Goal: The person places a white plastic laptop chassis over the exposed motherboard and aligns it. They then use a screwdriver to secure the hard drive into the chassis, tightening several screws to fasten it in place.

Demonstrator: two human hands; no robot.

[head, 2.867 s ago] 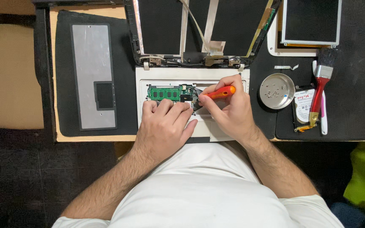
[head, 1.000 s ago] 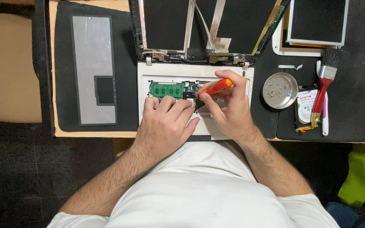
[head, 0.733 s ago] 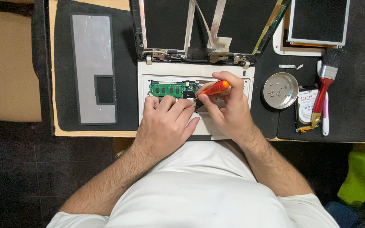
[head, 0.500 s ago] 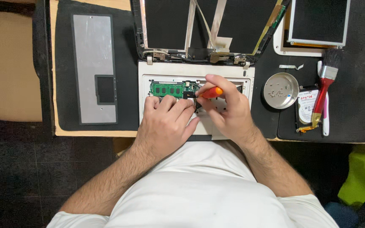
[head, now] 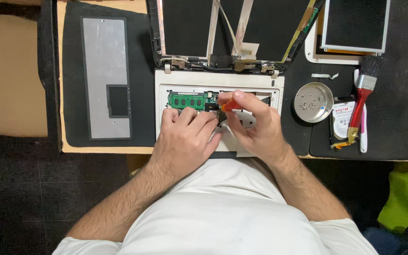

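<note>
**Opened laptop base at the table's near edge**

Right hand [head: 256, 127] grips an orange-handled screwdriver [head: 228, 106] over the white laptop base [head: 265, 87]; left hand [head: 185, 139] rests curled beside the green memory module [head: 188, 100]. Right: metal dish [head: 313, 96], red-handled brush [head: 362, 94]. Left: keyboard panel [head: 97, 56] on a black mat [head: 72, 118]. Dark floor below.

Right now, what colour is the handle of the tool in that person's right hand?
Orange-red; the screwdriver handle shows best in the head view, pinched in the right hand.

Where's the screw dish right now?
In the head view the round metal dish sits on the black mat right of the open laptop base, just left of the hard drive and red-handled brush.
</note>
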